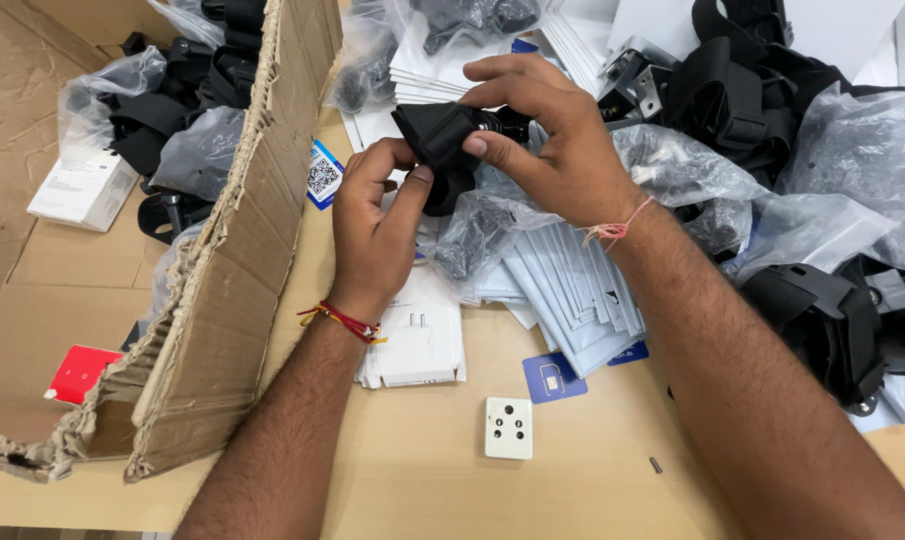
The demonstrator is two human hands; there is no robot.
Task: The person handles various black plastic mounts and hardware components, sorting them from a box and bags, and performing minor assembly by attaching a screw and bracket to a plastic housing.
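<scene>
Both my hands hold one black strap piece [439, 138] with a round black fitting, above the middle of the wooden table [423, 480]. My left hand [373, 225] grips its lower left side with fingers curled; a red thread band circles that wrist. My right hand [548, 135] pinches the top and right of the piece from above; a pink thread is tied around that wrist. Under the hands lie clear plastic bags [493, 225] holding black parts, and a fanned stack of white leaflets [573, 295].
A torn cardboard box wall [238, 240] stands at left, with bagged black parts [188, 120] and a white carton [83, 190] inside. Black harness pieces [823, 310] pile at right. A white socket plate [510, 428], a blue card [555, 377] and a small screw [656, 465] lie near the front.
</scene>
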